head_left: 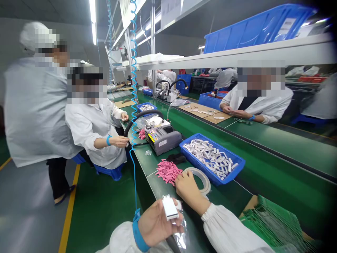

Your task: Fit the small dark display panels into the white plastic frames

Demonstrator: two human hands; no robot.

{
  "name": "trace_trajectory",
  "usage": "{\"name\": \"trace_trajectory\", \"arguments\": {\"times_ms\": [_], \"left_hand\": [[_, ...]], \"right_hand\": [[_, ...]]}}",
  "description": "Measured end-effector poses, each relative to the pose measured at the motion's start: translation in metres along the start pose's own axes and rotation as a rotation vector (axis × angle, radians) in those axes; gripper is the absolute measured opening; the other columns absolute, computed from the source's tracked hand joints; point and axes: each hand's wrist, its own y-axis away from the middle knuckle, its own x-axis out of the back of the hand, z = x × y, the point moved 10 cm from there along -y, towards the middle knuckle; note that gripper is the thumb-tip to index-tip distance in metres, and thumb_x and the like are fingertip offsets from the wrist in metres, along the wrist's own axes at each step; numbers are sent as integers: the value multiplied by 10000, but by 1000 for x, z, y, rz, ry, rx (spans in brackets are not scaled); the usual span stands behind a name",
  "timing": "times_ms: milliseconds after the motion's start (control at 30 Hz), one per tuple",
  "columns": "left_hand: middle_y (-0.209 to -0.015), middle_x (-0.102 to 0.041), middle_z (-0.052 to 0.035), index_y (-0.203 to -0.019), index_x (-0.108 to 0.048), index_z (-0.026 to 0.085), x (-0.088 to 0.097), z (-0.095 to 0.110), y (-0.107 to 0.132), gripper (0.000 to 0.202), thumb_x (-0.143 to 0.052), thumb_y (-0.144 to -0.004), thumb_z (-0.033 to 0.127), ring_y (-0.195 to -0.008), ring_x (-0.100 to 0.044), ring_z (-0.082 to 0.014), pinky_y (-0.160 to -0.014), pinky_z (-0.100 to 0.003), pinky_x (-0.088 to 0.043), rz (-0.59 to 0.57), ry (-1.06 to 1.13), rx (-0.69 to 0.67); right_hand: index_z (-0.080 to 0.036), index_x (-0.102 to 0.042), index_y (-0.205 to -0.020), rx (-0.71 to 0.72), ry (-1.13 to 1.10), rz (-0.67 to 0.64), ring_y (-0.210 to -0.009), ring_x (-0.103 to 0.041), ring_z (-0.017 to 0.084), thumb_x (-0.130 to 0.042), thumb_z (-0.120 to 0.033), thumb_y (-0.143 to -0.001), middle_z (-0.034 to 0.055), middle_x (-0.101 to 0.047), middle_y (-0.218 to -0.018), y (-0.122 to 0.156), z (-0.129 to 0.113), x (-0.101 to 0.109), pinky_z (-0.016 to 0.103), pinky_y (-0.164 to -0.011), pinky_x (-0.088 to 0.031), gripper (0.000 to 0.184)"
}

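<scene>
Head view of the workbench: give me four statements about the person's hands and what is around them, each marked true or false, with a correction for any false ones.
1. The left hand holds a small white rectangular part. True.
2. The right hand grips a soldering iron. False: it lies open beside a roll of tape.
3. A blue wrist strap is on the left wrist. True.
4. The nearest blue tray holds pink pieces. False: it holds white pieces, and pink pieces lie in a loose pile outside it.

Fluorescent strip lights [92, 17] overhead; grey wall [9, 42]; grey floor [26, 196] edged by a yellow line [68, 207]; long green workbenches [276, 147] under white shelves [237, 61].
</scene>
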Motion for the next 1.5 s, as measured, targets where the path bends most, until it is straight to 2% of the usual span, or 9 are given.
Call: {"name": "trace_trajectory", "arguments": {"times_ms": [100,233,333,467,667,900,1167,1333,1500], "left_hand": [[-809,-692,-60,-965,-684,147,-3,6,-1,388,-679,-752,471,-715,-605,-134,-734,-325,-436,31,-12,-18],[-790,-691,-59,-976,-678,141,-17,7,-3,397,-683,-749,467,-710,-609,-135,-736,-312,-444,42,-74,-25],[-784,-701,-68,-996,-674,139,-32,3,-7,418,-690,-741,470,-720,-627,-150,-753,-313,-447,37,-170,-30],[-752,-701,-62,-988,-687,135,-58,-9,-15,438,-729,-701,463,-757,-644,-168,-722,-275,-443,4,-267,-2],[-804,-726,-70,-972,-703,148,-87,-34,-23,427,-745,-684,459,-720,-649,-143,-680,-237,-452,-86,-305,79],[-711,-689,-44,-919,-718,121,-82,-49,-30,443,-802,-615,433,-636,-622,-114,-624,-212,-450,5,-283,89],[-775,-719,-83,-909,-727,123,-84,-46,-43,463,-822,-581,435,-655,-644,-123,-610,-212,-454,-32,-211,4],[-843,-726,-43,-1003,-701,211,-96,-44,-40,394,-794,-653,366,-760,-654,-123,-708,-236,-477,-53,-147,-32],[-894,-708,-26,-1031,-683,272,-107,-56,-38,372,-749,-695,417,-800,-639,-127,-749,-257,-460,-94,-161,25]], "right_hand": [[-103,-666,-740,-34,-105,21,-735,-615,235,-539,-57,-770,109,-685,-735,11,9,30,400,-766,-411,138],[-177,-586,-757,-84,-306,89,-725,-608,138,-500,-104,-830,7,-657,-758,54,21,99,257,-691,-453,135],[-215,-568,-790,-104,-635,337,-710,-608,125,-480,-157,-869,-7,-643,-783,101,28,162,220,-600,-472,132],[-238,-574,-885,-69,-536,565,-727,-614,126,-490,-159,-892,-11,-643,-781,154,18,210,229,-637,-497,117],[-230,-565,-892,-6,-399,572,-754,-584,126,-453,-73,-878,-6,-637,-813,184,4,216,375,-990,-371,193],[-264,-610,-864,42,-204,582,-758,-553,162,-449,-104,-860,-28,-681,-807,190,0,220,428,-1000,-236,227],[-287,-643,-848,172,-229,791,-776,-547,218,-523,-182,-852,41,-630,-851,190,4,219,423,-831,-334,159],[-241,-645,-986,-26,-172,810,-875,-564,292,-599,-478,-822,114,-594,-1050,193,16,214,505,-876,-314,292],[-255,-622,-820,-213,-288,870,-748,-564,209,-649,-378,-795,15,-604,-757,198,22,219,497,-960,-288,128]]}}
